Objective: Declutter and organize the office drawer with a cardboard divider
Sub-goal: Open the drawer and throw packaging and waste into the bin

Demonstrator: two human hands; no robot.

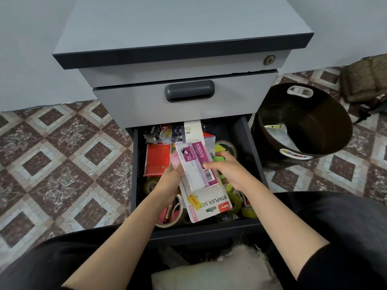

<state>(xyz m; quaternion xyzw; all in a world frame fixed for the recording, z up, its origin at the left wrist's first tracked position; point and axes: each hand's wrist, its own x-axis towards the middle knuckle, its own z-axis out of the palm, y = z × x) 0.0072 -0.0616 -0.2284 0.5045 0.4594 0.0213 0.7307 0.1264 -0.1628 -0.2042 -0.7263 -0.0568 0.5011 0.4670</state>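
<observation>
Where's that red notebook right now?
In the head view, the red notebook lies in the open drawer, on its left side, beside the pink pack and just beyond a tape roll.

The 2 forearms are bare from the left hand and the right hand back toward the elbows. A plain black sleeve begins near the right elbow, its edge loose and slightly rounded. Both legs are in black trousers of plain matte cloth.
</observation>
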